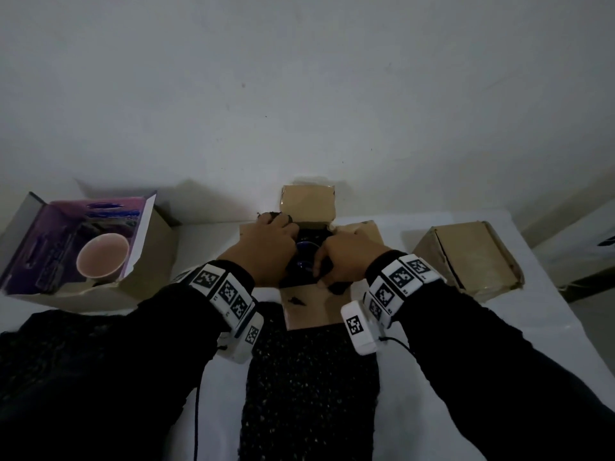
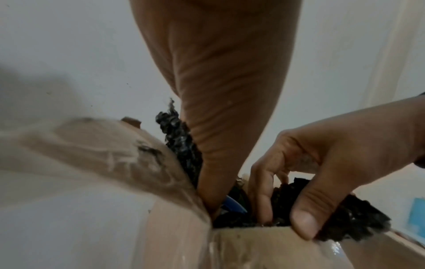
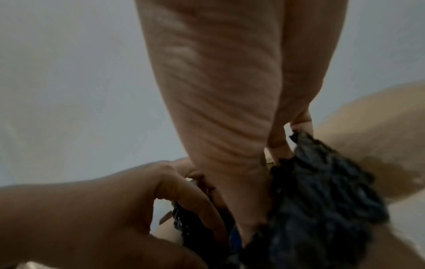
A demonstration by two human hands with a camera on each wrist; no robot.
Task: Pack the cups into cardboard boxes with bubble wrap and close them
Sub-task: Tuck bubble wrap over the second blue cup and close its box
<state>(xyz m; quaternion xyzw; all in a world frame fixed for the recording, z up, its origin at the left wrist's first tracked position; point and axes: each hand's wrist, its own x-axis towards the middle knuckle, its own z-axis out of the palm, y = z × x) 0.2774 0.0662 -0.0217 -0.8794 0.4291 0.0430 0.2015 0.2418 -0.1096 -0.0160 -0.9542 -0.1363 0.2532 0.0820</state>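
1. Right hand point(image 1: 346, 257) down in the mouth of the open cardboard box point(image 1: 309, 307), grip clamped on a wad of black bubble wrap point(image 2: 345, 223): thumb outside at the near rim, fingers point(image 2: 262, 191) curled inside against the wrap.
2. Left hand point(image 1: 266, 247) reaching into the same box from 9 o'clock, fingers buried in black wrap along the left wall; grip on that wrap hidden from all three views, cannot tell whether pinched or only pressed.
3. Between both hands, a dark blue cup point(image 1: 304, 254) sitting inside the box, only a sliver of rim showing, wrap bunched around it.
4. Box flaps spread wide: far flap point(image 1: 307, 202) standing at 12 o'clock, side flaps at 3 and 9, near flap lying flat at 6.
5. At 3 o'clock, well apart, a second cardboard box point(image 1: 469, 257) with its flaps down.
6. At 9 o'clock, a purple-printed carton point(image 1: 43, 247) lying open, a pink cup point(image 1: 102, 257) inside with its mouth facing up.
7. All on a white table point(image 1: 416, 410) against a pale wall point(image 1: 299, 78).
8. At 6 o'clock, a black speckled sheet point(image 1: 309, 394) reaching under the near flap, between the dark sleeves point(image 1: 100, 377).
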